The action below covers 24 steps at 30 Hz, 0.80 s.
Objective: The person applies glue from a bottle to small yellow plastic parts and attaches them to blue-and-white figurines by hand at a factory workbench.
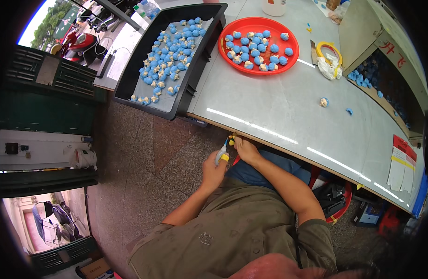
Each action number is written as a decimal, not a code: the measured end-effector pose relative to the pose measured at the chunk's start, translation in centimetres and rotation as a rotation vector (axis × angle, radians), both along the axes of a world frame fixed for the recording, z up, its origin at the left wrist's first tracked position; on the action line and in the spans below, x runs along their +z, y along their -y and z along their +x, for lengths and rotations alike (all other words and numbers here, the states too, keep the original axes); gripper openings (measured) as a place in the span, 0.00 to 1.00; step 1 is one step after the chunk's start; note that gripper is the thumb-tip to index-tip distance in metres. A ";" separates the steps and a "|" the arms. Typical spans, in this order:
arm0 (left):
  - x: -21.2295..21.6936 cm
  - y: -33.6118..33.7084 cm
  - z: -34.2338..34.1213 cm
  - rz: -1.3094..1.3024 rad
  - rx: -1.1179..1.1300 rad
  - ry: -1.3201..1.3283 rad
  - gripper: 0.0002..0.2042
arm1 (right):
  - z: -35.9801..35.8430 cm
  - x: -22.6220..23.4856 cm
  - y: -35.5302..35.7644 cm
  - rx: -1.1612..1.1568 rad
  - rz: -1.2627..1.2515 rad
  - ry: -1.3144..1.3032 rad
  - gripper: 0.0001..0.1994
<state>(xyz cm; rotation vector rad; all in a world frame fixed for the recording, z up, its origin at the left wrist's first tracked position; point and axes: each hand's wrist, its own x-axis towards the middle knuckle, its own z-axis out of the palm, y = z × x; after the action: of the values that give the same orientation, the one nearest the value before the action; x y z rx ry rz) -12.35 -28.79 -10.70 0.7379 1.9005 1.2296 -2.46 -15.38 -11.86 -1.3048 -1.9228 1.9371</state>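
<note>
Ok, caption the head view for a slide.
Left hand holds a small tool to a piece in the right hand at the table edge.

Daylight was bright; long glare streaks crossed the glossy grey tabletop [288,111]; fisheye bending and dark vignetting marked the rim.

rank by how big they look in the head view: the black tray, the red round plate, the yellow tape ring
1. black tray, clearly largest
2. red round plate
3. yellow tape ring, smallest

All three lie at a similar distance on the table, so the order holds.
</note>
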 end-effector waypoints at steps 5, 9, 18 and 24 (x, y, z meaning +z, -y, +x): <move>0.0 0.0 -0.1 -0.011 0.004 -0.010 0.12 | -0.1 -0.3 0.0 -0.003 0.026 -0.001 0.25; 0.4 -0.1 0.0 -0.014 -0.002 0.004 0.12 | -0.2 -0.7 0.0 -0.009 0.039 0.009 0.24; 0.3 -0.1 0.0 -0.001 0.010 0.024 0.12 | -0.2 -0.2 0.0 -0.026 0.036 -0.006 0.21; 0.1 -0.1 -0.1 -0.003 -0.006 0.015 0.12 | -0.2 -1.9 0.1 -0.018 0.096 -0.051 0.22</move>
<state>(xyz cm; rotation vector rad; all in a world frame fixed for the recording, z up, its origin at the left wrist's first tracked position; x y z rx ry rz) -12.44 -28.74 -10.64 0.7306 1.8863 1.2246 -2.68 -15.49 -13.78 -1.2303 -1.9473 1.8272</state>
